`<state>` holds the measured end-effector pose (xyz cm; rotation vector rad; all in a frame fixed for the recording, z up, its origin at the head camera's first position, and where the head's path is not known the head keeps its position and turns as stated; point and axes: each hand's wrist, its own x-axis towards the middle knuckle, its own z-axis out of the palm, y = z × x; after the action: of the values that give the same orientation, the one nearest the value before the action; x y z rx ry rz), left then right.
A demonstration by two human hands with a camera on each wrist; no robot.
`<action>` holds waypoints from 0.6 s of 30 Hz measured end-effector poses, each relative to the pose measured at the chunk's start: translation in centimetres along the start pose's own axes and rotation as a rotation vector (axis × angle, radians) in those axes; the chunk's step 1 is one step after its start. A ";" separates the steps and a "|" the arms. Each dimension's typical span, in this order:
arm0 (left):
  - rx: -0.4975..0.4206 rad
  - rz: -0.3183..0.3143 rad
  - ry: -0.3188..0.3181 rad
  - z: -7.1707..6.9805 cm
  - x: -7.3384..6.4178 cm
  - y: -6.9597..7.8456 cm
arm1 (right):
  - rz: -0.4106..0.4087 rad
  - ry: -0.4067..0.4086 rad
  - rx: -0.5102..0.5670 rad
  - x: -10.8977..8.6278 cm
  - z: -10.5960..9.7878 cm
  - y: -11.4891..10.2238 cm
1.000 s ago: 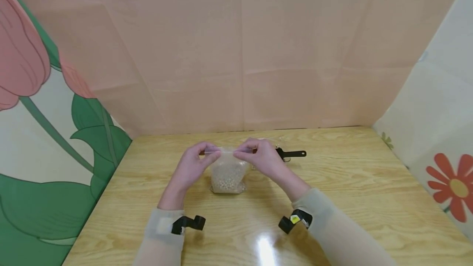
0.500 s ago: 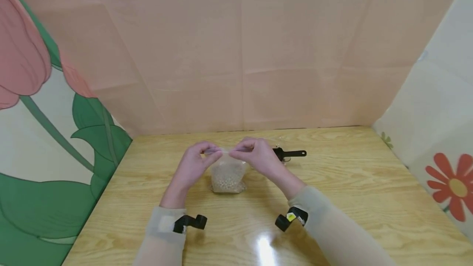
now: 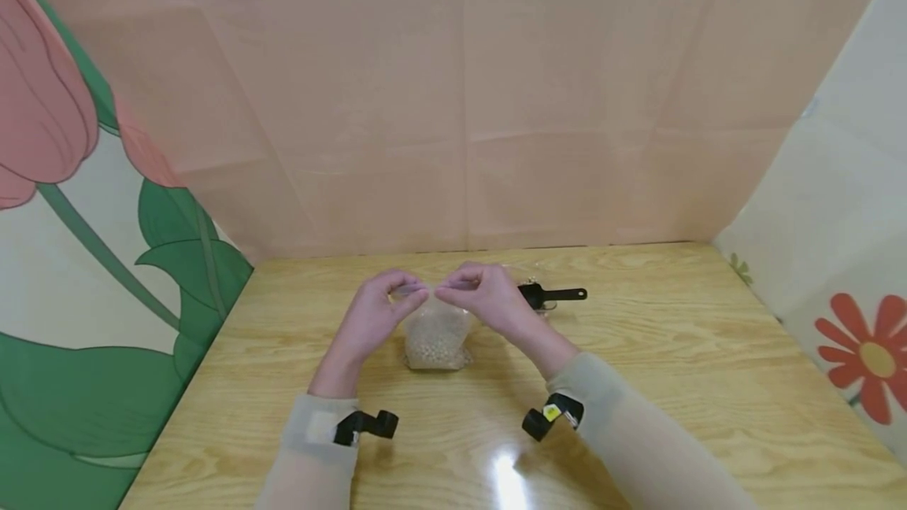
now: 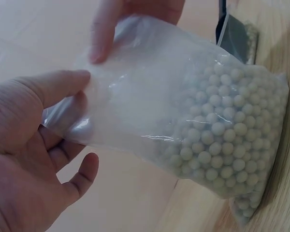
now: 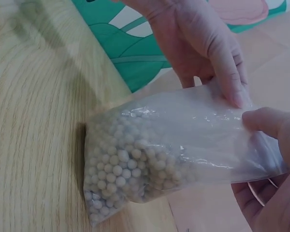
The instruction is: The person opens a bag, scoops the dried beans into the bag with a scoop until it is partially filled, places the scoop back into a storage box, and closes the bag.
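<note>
A clear plastic bag (image 3: 436, 337) of small pale round beads stands upright on the wooden table. Its beads (image 4: 227, 135) fill the lower part, while the upper part is flat and holds none. My left hand (image 3: 372, 313) pinches the top edge at the left between thumb and fingers. From the right, my right hand (image 3: 496, 301) pinches the same edge, its thumb close to the left one. In the right wrist view both thumbs press the near face of the bag (image 5: 183, 145); some fingers are hidden behind it.
Behind my right hand lies a black scoop (image 3: 560, 294), its handle pointing right. Something clear with beads, partly hidden, is beside it (image 4: 252, 43). A pink sheet (image 3: 460, 101) hangs along the table's back edge, with flower-printed sheets at both sides.
My right hand has slid left along the bag's top edge toward my left hand, narrowing the gap between them. The left hand has shifted very slightly right. The bag stays in place.
</note>
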<state>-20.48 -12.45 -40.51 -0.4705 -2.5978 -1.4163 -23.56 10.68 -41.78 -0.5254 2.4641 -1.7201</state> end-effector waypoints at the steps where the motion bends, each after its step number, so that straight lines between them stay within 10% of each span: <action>1: 0.004 -0.001 0.000 0.0 0.0 0.0 | -0.001 0.000 0.003 0.0 0.0 0.0; 18: -0.037 -0.030 -0.025 0.0 -0.1 -0.2 | -0.025 -0.029 -0.041 -0.3 -0.3 0.0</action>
<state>-20.41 -12.54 -40.71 -0.4586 -2.6127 -1.4798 -23.32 11.03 -41.69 -0.5836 2.4879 -1.6628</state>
